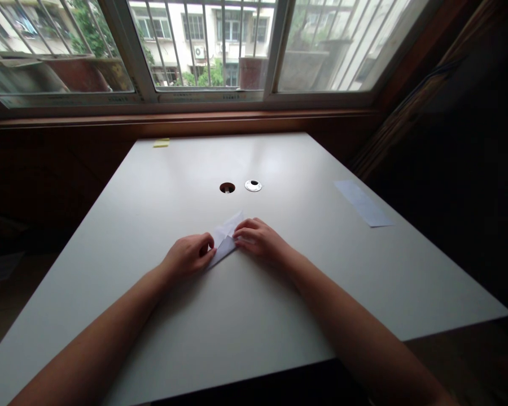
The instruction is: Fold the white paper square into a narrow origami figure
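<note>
Folded white paper (226,246): mid-desk (237,327), near side of cable hole (227,188) | My left hand (190,254): pinched on its left end, seemingly to anchor it | My right hand (257,237): fingers closed on right end, likely steadying the fold

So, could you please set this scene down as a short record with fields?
Left hand: at the left side of the folded paper
Right hand: at the right side of the same paper
Surface: white table
Loose sheet: flat, near the table's right edge
Yellow slip: near the far left corner
Beyond the hands: round hole, with a round cover to its right
Background: barred window
</note>
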Motion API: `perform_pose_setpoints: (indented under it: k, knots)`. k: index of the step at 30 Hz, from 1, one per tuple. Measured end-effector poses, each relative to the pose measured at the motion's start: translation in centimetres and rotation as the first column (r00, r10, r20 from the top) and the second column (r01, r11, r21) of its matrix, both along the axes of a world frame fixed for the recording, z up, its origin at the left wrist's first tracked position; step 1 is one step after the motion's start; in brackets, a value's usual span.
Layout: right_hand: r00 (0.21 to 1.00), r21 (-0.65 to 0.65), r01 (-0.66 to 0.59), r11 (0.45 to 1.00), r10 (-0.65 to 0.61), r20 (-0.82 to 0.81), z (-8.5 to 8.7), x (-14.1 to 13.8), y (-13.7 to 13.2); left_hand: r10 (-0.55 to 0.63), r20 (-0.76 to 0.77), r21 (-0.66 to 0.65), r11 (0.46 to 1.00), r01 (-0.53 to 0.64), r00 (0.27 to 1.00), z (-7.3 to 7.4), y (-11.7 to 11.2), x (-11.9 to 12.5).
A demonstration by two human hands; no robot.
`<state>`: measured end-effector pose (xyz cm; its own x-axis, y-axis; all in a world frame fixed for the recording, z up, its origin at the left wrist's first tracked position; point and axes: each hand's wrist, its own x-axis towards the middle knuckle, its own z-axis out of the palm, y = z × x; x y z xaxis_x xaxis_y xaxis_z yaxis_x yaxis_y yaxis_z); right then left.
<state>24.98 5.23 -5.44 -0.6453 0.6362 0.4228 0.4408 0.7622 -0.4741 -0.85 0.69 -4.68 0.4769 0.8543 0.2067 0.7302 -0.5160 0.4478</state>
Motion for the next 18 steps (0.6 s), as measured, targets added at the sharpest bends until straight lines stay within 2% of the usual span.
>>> perform_pose_setpoints:
  k: [3, 8, 12, 18]
  knots:
    - [1.000, -0.011, -0.009, 1.000, 0.009, -0.023, 0.04, 0.05, 0.23, -0.185, 0.020, 0.047, 0.982, 0.184, 0.983, -0.04, -0.05, 0.08]
    - [0.999, -0.027, -0.028, 0.999, 0.028, -0.018, 0.10, -0.15, 0.28, -0.209, 0.001, 0.237, 0.950, 0.203, 0.978, 0.19, 0.09, 0.03]
    - [0.999, -0.011, -0.038, 0.999, 0.038, -0.024, 0.18, -0.16, 0.25, -0.307, -0.100, 0.187, 0.928, 0.321, 0.946, -0.11, 0.38, -0.20]
    - [1.000, 0.023, 0.006, 1.000, -0.006, -0.022, 0.00, -0.19, 0.32, -0.319, -0.159, 0.090, 0.938, 0.336, 0.934, -0.74, 0.54, -0.18]
